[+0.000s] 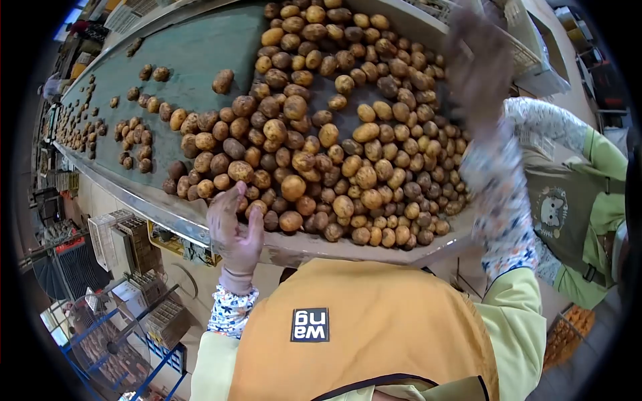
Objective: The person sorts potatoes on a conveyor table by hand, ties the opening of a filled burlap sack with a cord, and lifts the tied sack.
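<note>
Many brown and yellow potatoes (pixel 304 160) lie heaped on the metal-edged sorting table. On the near left edge of the heap is my left hand (pixel 237 224), its fingers spread and touching or right beside the potatoes, with nothing held. My right hand (pixel 476 63) is raised over the right side of the table and smeared by motion, so its fingers and anything in them cannot be made out. Floral sleeves cover both forearms. More potatoes lie scattered on the green belt (pixel 194 50) to the left.
A co-worker in a grey apron (pixel 565 207) stands at the right, beside my right forearm. The table's metal rim (pixel 167 217) runs along the near side. Crates (pixel 137 247) and a large fan (pixel 110 347) stand at the lower left; a pale bin (pixel 545 60) is at the upper right.
</note>
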